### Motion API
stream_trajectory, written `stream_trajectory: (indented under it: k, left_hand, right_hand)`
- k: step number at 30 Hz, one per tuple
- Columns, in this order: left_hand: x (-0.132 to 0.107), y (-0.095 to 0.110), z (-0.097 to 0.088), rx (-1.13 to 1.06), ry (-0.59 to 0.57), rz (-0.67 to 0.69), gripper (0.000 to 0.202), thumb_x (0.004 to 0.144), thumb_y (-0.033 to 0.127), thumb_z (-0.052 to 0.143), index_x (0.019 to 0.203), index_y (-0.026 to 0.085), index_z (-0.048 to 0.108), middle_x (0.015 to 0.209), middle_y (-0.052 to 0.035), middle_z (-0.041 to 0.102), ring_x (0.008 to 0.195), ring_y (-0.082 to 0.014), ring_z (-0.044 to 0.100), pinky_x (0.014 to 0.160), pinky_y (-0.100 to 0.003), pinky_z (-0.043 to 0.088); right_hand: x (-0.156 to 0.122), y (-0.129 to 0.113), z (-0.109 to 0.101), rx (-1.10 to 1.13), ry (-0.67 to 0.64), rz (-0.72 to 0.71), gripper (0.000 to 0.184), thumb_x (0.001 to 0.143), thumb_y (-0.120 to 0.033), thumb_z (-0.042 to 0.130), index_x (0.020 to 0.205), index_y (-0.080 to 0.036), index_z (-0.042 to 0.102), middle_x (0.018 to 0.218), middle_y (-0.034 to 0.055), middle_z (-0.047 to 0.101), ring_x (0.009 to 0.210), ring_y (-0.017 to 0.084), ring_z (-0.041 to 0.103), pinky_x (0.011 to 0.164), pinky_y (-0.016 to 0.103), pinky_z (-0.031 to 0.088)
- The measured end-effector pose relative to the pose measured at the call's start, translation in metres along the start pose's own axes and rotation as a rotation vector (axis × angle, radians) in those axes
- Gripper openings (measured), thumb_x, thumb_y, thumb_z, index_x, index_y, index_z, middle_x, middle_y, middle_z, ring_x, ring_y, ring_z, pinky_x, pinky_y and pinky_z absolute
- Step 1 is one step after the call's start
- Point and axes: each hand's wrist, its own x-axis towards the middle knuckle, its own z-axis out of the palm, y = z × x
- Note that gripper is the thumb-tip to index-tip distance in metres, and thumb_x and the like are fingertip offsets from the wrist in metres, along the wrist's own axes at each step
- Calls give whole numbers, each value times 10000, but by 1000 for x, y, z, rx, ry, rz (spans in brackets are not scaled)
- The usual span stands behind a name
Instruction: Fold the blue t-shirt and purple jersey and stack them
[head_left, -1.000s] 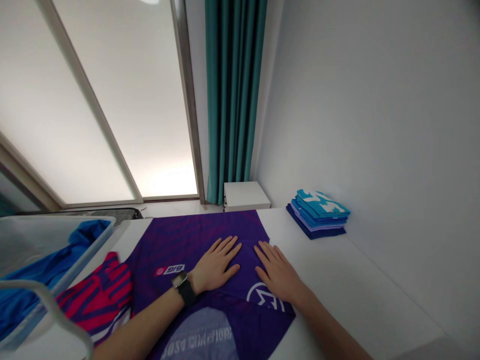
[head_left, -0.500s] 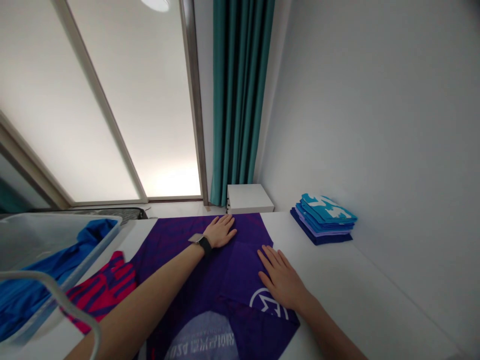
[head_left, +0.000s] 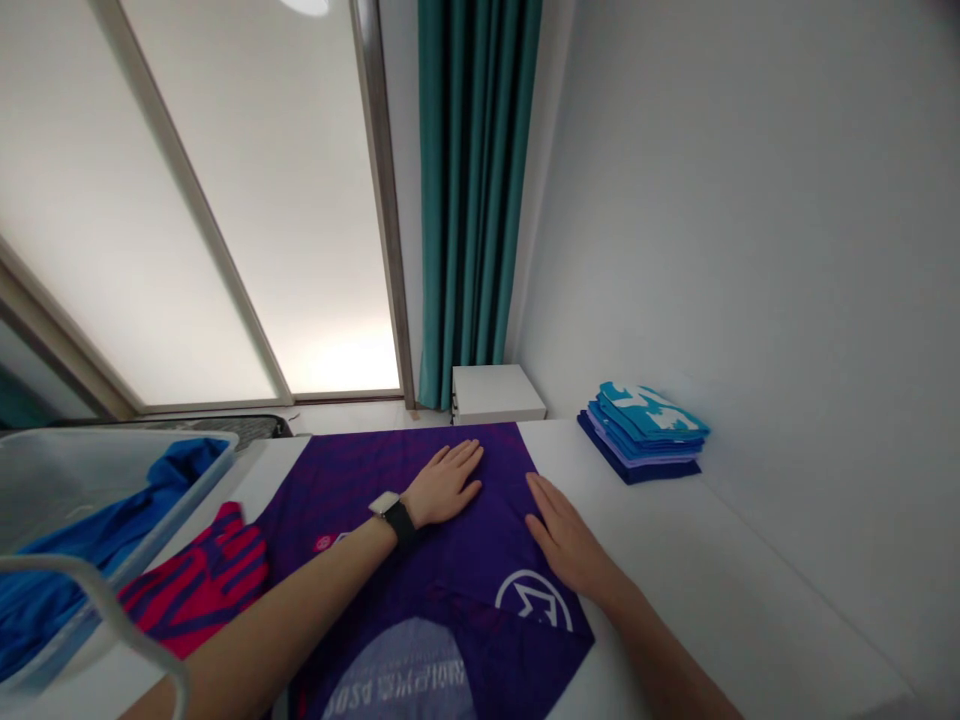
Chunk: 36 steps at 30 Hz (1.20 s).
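1. The left hand (head_left: 442, 486) lies open and flat on the purple jersey (head_left: 495, 520), grasping nothing.
2. The right hand (head_left: 566, 545) is also open, flat on the jersey's right edge.
3. The jersey lies spread on the white table (head_left: 675, 530), with folded shirts (head_left: 641, 430) stacked far right.

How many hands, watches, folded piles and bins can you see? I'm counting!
Left hand and right hand: 2
Wristwatch: 1
Folded pile of clothes: 1
Plastic bin: 1
Total: 5

Stack of folded shirts (head_left: 643, 432) against the wall, blue and purple. Translucent plastic bin (head_left: 75, 480) at left, blue garment (head_left: 45, 610) inside. Teal curtain (head_left: 472, 200) hanging behind a white cabinet (head_left: 496, 393).
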Motion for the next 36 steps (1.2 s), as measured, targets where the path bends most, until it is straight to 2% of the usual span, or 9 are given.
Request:
stream_trajectory:
  k: [2, 6, 9, 13, 18, 24, 28, 33, 36]
  left_hand:
    - [-14, 16, 3, -17, -20, 97, 566, 954, 376, 419, 1495, 263, 295, 1563, -54, 303, 1434, -196, 280, 1172, -418, 219]
    - [-33, 31, 12, -38, -6, 135, 516, 972, 376, 403, 1474, 277, 345, 1545, -48, 344, 1424, -202, 304, 1171, -427, 232]
    - [-36, 32, 15, -31, 7, 124, 506, 982, 386, 385, 1471, 259, 358, 1547, -56, 338, 1432, -203, 286, 1175, -427, 227]
    - [-36, 32, 14, -15, -4, 114, 501, 984, 380, 384, 1466, 245, 366, 1547, -54, 338, 1436, -193, 276, 1178, -412, 226]
    - [-35, 33, 10, -16, -19, 105, 497, 984, 376, 380, 1460, 234, 380, 1544, -52, 344, 1433, -186, 283, 1180, -414, 226]
    - [-35, 30, 13, -39, 4, 124, 498, 984, 376, 384, 1463, 243, 377, 1540, -52, 351, 1428, -187, 293, 1178, -416, 230]
    - [-35, 29, 16, -11, -6, 137, 506, 992, 390, 361, 1473, 236, 355, 1550, -55, 331, 1433, -194, 282, 1178, -422, 228]
    - [-35, 27, 20, 11, 22, 162, 511, 999, 424, 334, 1479, 249, 339, 1551, -49, 329, 1433, -199, 283, 1175, -419, 227]
    - [-36, 27, 21, 24, 27, 163, 518, 1002, 429, 325, 1484, 240, 328, 1553, -55, 326, 1436, -198, 273, 1176, -414, 218]
  right_hand:
    - [6, 15, -2, 69, 101, 76, 552, 986, -344, 270, 1512, -175, 266, 1498, 114, 405, 1368, 217, 372, 1125, 453, 331]
    - [13, 34, -8, 106, 222, 108, 455, 938, -245, 303, 1320, -174, 541, 1237, 118, 611, 1172, 236, 528, 1054, 457, 398]
    - [17, 31, -13, 153, 243, 60, 405, 922, -192, 310, 1166, -164, 632, 1047, 108, 654, 1023, 228, 572, 955, 422, 460]
    - [24, 17, -14, 211, 232, 29, 377, 905, -150, 322, 1078, -186, 655, 909, 79, 655, 920, 222, 579, 866, 392, 480]
    - [29, 10, -11, 229, 215, 36, 329, 898, -164, 362, 1014, -194, 668, 896, 75, 661, 901, 223, 583, 865, 387, 468]
    - [30, 18, -8, 273, 271, 56, 327, 864, -120, 354, 924, -194, 666, 833, 61, 649, 847, 211, 590, 818, 366, 482]
    - [30, 18, -8, 265, 296, 16, 305, 859, -112, 371, 901, -198, 661, 793, 54, 640, 811, 211, 584, 782, 361, 480]
    - [26, 11, -7, 195, 258, -57, 252, 903, -152, 419, 957, -210, 659, 875, 62, 667, 875, 219, 580, 845, 380, 452]
    - [24, 12, -4, 134, 210, -50, 244, 910, -160, 429, 960, -214, 662, 924, 61, 683, 907, 220, 580, 870, 391, 434]
